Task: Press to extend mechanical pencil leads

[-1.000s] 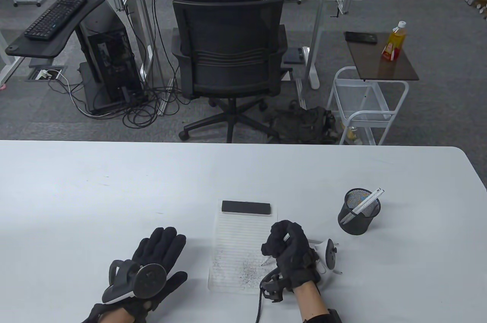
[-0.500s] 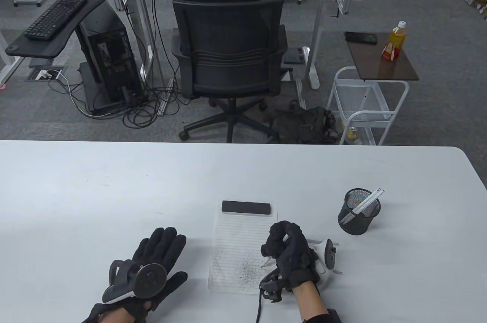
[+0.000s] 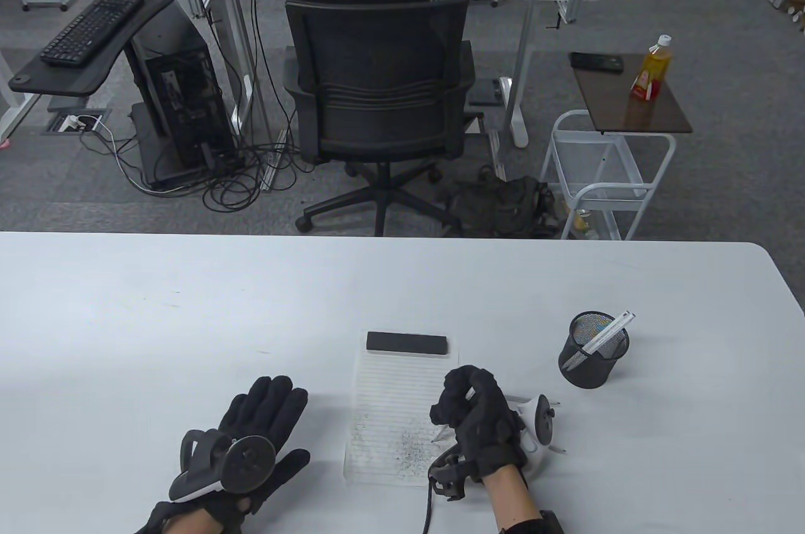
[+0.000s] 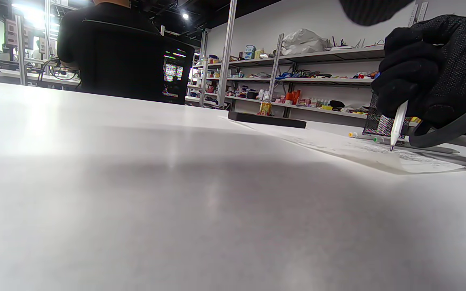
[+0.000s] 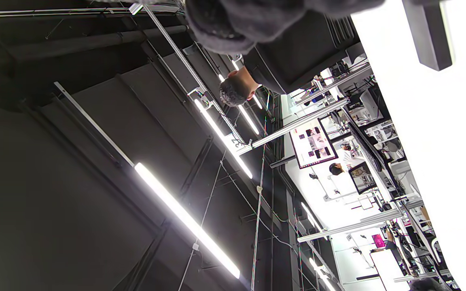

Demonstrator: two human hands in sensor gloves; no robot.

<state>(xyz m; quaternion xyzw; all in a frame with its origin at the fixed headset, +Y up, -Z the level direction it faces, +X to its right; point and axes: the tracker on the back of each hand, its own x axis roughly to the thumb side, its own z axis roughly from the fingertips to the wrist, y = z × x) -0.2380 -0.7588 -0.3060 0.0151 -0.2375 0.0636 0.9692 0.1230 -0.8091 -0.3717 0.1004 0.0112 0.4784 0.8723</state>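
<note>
The right hand (image 3: pixel 478 427) grips the pencil (image 4: pixel 397 123) upright, tip on the paper (image 3: pixel 390 395), the left hand (image 3: pixel 251 433) lies flat and spread; pressing with the tip grounded risks snapping the lead.

A white mechanical pencil (image 3: pixel 454 413) stands nearly upright in the lower centre-right of the table view, its body mostly hidden and only short white stretches showing. Its dark tip points down at a lined sheet of paper (image 3: pixel 390 399) speckled with grey marks; in the left wrist view, far right, the tip (image 4: pixel 391 148) sits at or just above the sheet. More white pencils (image 3: pixel 605 334) lean tilted in a black mesh cup (image 3: pixel 591 353) at right, their ends jutting past its rim.
</note>
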